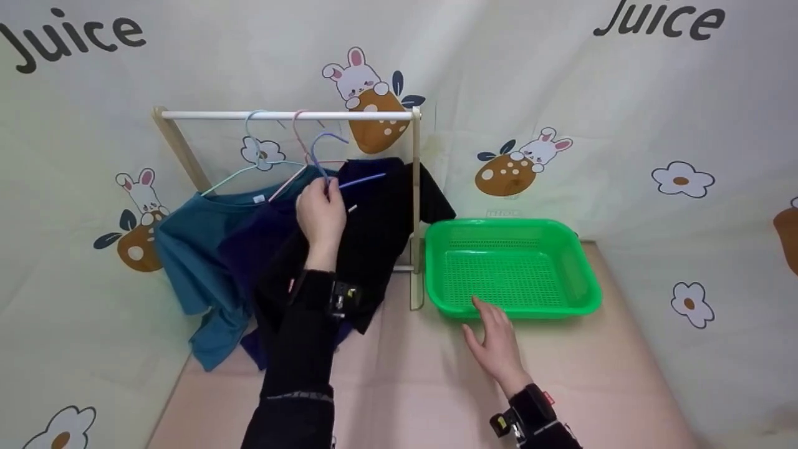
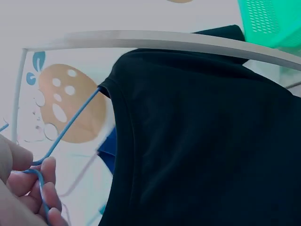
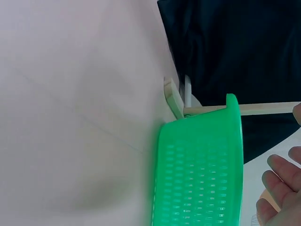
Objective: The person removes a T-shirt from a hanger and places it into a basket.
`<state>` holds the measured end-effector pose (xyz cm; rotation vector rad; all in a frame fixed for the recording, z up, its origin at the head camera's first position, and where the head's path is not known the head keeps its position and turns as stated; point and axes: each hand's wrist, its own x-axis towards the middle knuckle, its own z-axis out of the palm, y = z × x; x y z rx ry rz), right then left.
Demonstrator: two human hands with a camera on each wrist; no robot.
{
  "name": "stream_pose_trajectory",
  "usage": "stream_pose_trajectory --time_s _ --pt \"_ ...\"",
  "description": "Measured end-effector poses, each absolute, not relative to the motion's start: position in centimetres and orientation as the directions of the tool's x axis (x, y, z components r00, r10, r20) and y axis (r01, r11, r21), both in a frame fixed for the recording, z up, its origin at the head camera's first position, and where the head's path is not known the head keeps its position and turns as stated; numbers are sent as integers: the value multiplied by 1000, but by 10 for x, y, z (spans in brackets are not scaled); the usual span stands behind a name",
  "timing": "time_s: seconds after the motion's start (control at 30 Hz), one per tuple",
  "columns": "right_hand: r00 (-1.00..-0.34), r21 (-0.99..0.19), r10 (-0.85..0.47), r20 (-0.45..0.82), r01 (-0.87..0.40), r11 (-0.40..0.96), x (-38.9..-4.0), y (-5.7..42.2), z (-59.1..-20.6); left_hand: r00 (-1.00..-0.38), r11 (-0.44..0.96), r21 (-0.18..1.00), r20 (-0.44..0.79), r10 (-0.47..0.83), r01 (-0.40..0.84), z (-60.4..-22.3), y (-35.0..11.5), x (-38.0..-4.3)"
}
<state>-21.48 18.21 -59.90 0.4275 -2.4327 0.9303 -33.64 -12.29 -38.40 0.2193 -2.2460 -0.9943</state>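
My left hand (image 1: 322, 209) pinches a blue hanger (image 1: 317, 149) just below its hook. On that hanger is a black T-shirt (image 1: 374, 231); in the left wrist view the blue wire runs into its neckline. The hook shows a little below the white rail (image 1: 224, 115) in the head view. My right hand (image 1: 494, 343) holds nothing, its fingers loosely extended over the near rim of a green basket (image 1: 589, 293). Behind the black shirt hang a dark purple shirt (image 1: 240, 249) on a pink hanger (image 1: 299, 134) and a teal shirt (image 1: 187, 243) on a light blue hanger (image 1: 249, 131).
The rail sits on wooden posts, the right post (image 1: 416, 206) standing between the black shirt and the basket. A pale pink tabletop (image 1: 399, 399) lies underneath. Printed cloth (image 1: 623, 125) with rabbits and flowers closes off the back and sides.
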Motion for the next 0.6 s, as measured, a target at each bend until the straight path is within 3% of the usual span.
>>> stream_pose_trajectory --time_s 0.6 --pt "-817 -529 -125 563 -472 706 -210 184 -606 -534 706 632 736 -417 319 -478 -143 -289"
